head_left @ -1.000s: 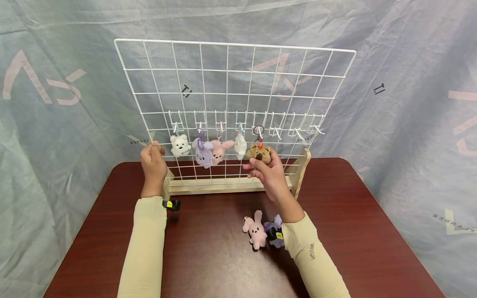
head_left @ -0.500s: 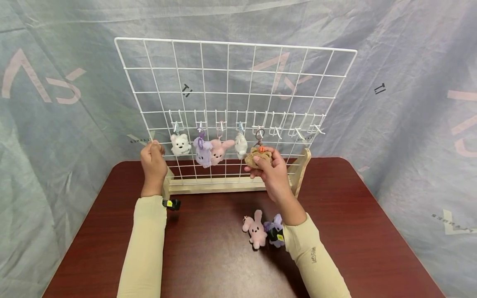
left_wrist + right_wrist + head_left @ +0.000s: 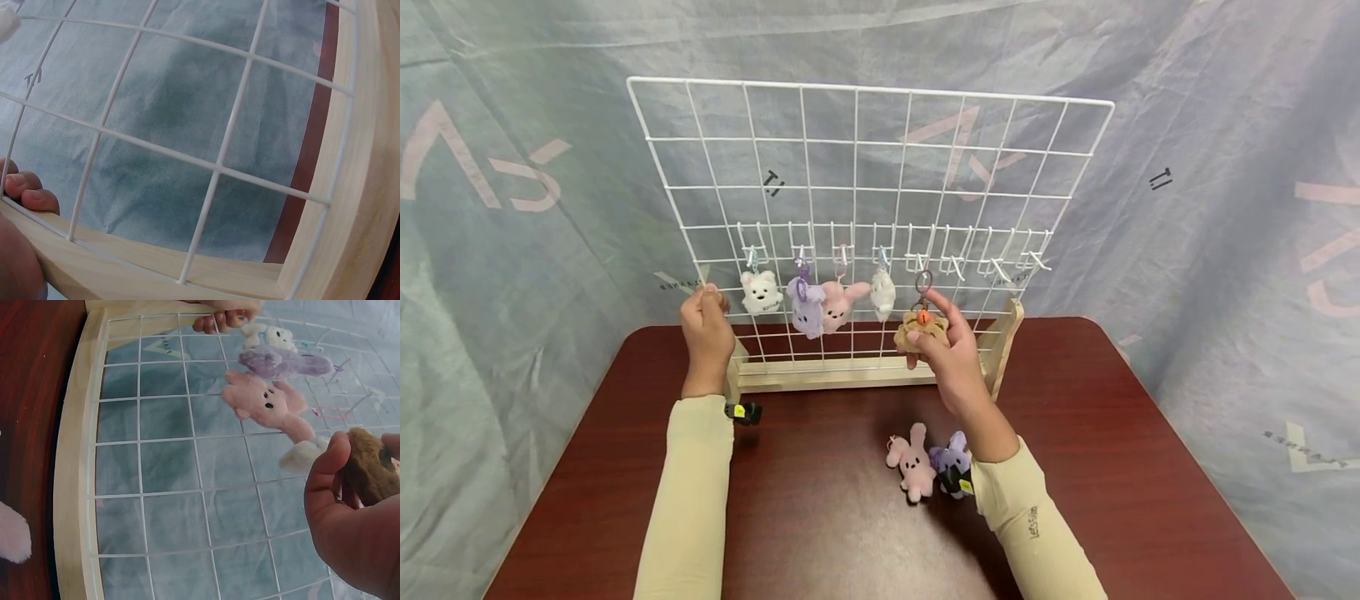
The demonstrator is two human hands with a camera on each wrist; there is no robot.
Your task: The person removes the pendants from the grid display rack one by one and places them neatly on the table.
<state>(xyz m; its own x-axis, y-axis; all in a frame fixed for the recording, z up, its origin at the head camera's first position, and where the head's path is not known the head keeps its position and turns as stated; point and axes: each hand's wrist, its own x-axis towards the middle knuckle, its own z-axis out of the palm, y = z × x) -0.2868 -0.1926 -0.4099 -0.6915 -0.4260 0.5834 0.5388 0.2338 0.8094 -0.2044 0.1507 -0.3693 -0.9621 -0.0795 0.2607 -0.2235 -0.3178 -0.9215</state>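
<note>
Both the brown bear (image 3: 367, 470) and its metal ring (image 3: 917, 283) sit a little lower against the wire rack (image 3: 856, 144) than half a second ago, and the right index finger has stretched up beside the ring. Inside the right hand (image 3: 951, 358), the bear is pinched between thumb and fingers, with the orange bell (image 3: 922, 317) above the thumb. The ring is at the tip of a white hook (image 3: 919, 262), towards the far edge of the bench (image 3: 820, 517); I cannot tell whether it is round the hook or just in front. The left hand (image 3: 707, 325) grips the rack's side nearest the bench's left edge.

To manage this well, I would let the left hand bear any push or pull on the rack, so the neighbouring hooks do not swing. The right hand should guide the ring with that index finger, not by squeezing the fur, since a soft body would pass little control up the chain. Keeping the ring square to the hook's tip should stop it snagging. The pale toy (image 3: 883, 294) hangs just beside it, so sideways moves could brush it. The pink bunny (image 3: 915, 468) lies on the bench, well short of the far edge.
</note>
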